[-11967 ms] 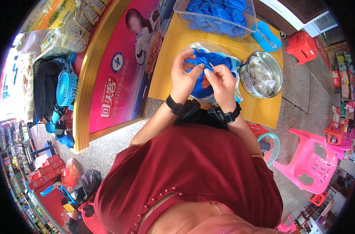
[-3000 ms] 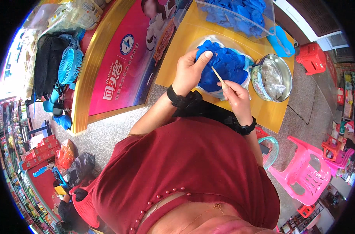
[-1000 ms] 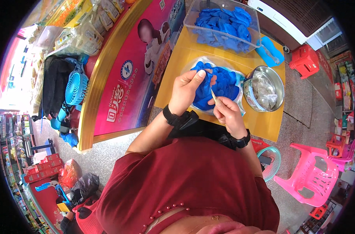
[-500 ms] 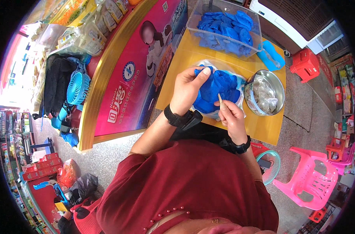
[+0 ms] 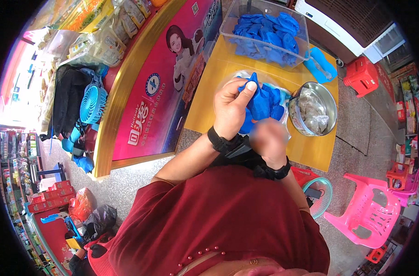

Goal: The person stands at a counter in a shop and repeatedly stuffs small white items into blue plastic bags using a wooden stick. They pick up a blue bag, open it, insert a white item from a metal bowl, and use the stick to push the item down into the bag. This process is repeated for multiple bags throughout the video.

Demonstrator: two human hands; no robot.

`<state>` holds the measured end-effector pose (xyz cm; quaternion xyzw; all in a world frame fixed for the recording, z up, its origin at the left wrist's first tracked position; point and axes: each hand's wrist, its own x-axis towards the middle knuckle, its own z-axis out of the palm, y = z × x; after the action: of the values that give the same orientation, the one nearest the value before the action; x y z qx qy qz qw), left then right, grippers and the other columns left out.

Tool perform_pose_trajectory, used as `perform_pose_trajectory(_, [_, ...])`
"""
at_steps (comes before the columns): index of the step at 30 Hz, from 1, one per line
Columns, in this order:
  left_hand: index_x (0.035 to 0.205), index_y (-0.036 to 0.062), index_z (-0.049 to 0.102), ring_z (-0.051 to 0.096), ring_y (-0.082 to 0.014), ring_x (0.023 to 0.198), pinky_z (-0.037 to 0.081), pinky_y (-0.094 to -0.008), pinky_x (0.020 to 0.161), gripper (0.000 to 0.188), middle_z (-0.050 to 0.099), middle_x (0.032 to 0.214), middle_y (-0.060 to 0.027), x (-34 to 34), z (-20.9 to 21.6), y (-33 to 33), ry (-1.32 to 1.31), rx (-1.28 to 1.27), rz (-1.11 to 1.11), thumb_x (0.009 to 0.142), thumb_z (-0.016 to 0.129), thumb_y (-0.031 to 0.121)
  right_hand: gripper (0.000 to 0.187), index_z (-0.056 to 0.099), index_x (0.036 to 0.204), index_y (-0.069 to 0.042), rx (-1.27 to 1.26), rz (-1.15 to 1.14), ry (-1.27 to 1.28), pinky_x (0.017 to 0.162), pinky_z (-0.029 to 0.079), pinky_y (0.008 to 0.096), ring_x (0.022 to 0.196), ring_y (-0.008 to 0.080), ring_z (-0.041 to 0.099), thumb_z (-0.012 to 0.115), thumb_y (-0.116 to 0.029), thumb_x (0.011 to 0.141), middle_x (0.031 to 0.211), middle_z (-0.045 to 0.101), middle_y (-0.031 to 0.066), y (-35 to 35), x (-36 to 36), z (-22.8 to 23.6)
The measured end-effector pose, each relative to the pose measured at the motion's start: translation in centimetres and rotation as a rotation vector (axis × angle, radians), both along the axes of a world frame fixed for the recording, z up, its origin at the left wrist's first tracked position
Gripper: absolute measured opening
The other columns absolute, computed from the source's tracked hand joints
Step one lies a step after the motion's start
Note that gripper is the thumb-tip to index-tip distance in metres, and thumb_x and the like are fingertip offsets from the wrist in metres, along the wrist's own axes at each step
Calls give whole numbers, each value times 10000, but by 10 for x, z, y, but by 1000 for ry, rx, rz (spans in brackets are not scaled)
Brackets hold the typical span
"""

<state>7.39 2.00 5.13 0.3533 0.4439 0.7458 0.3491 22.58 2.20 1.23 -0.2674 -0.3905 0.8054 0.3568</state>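
Observation:
My left hand (image 5: pixel 233 105) is closed on a piece of thin blue material (image 5: pixel 260 103), pinching its upper corner into a peak between thumb and fingers. The piece hangs over a white-rimmed bowl or bag on the yellow table (image 5: pixel 205 115), with more crumpled blue material (image 5: pixel 277 97) around it. My right hand (image 5: pixel 270 143) is close by at the near lower side of the blue material. Its fingers are smeared, so I cannot see what they hold. Both wrists wear black bands.
Behind stands a clear plastic tub (image 5: pixel 225 30) full of blue pieces. A round metal tin (image 5: pixel 331 126) with a clear plastic bag inside is at the right, near a bright blue sleeve-like item (image 5: pixel 320 66). A pink chair (image 5: pixel 370 209) stands on the floor; a printed counter (image 5: pixel 145 106) is at the left.
My left hand has shifted right and lifted the blue corner into a peak. My right hand has come nearer to me; the pale pointed stick it held no longer shows.

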Motion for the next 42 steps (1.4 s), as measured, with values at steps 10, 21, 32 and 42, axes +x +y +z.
perform_pose_trajectory(10, [953,22,701,532,-37,652,419,-205,596,193,634,764,25,-11,20,5,12,-119,-52,949,632,202,255,662,1074,5,298,14,-243,489,282,194,571,30,397,563,-214,989,683,505,-26,26,12,14])
perform_pose_trajectory(21, [939,3,711,548,-20,654,448,-185,576,214,663,783,21,-22,19,2,223,-355,-317,905,696,213,172,696,1031,-8,1076,-353,-576,575,426,250,626,118,536,682,-9,860,733,607,60,43,27,28])
perform_pose_trajectory(32, [984,-11,707,624,-62,788,524,-228,728,204,703,887,-35,-37,24,-4,129,-367,-445,910,685,178,289,669,995,11,329,133,-361,527,326,214,573,50,422,554,-253,992,640,487,-31,24,13,25])
perform_pose_trajectory(42, [1007,58,716,502,-13,567,355,-172,466,167,654,760,25,-15,17,-2,-55,-132,-79,913,683,191,243,625,1095,-29,101,43,-155,458,208,202,518,20,294,536,-235,1002,638,421,-49,12,8,18])
